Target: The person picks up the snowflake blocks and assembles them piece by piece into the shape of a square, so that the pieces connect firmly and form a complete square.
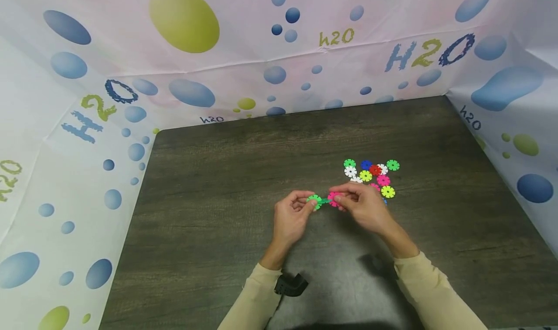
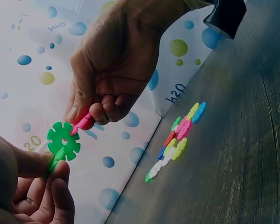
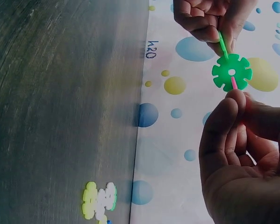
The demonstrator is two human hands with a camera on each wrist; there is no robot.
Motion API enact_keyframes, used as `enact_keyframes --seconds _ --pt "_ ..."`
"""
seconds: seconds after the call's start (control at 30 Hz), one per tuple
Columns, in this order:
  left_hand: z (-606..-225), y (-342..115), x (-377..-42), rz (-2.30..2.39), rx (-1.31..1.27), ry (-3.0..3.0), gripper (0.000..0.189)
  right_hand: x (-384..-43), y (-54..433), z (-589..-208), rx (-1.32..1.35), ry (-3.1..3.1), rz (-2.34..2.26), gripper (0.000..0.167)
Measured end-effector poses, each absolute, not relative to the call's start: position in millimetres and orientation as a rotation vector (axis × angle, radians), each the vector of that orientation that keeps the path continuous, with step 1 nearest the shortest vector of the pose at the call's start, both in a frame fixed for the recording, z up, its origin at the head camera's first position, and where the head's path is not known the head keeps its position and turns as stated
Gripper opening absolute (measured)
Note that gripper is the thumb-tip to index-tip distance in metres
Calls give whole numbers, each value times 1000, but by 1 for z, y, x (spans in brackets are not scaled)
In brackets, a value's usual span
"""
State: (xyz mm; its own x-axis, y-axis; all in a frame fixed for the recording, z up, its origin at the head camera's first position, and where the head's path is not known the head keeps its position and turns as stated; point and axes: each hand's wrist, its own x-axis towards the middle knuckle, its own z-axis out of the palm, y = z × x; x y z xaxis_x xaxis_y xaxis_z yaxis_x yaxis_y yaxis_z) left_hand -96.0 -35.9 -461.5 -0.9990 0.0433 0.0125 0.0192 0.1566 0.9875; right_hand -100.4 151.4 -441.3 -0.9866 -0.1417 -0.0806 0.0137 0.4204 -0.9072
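My left hand pinches a light green notched plastic disc between thumb and fingers. With thumb and fingertips, my right hand grips a pink notched disc. Between them a darker green notched disc, with a small centre hole, joins the two, its face crosswise to both. In the right wrist view the pink disc is mostly hidden by fingers and its edge sits in a slot of the middle green disc. All three joined discs are held above the table.
Several loose notched discs lie flat just beyond my right hand, among them a red disc, a yellow disc and a white disc. A patterned sheet rises behind and beside the dark wooden table.
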Motion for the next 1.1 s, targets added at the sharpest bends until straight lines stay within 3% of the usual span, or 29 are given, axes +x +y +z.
enact_keyframes --seconds 0.3,0.57,0.8,1.1 --pt "-471 -41 -98 1913 291 2517 21 -101 153 -446 -145 2411 -1701 25" --pt "-466 -42 -103 1464 587 2708 47 -101 149 -445 -129 2343 -1723 29" --pt "-467 -41 -105 1450 646 2717 34 -103 150 -448 -141 2339 -1740 30" --pt "-471 -48 -109 1507 601 2786 27 -101 197 -467 -139 3019 -981 18"
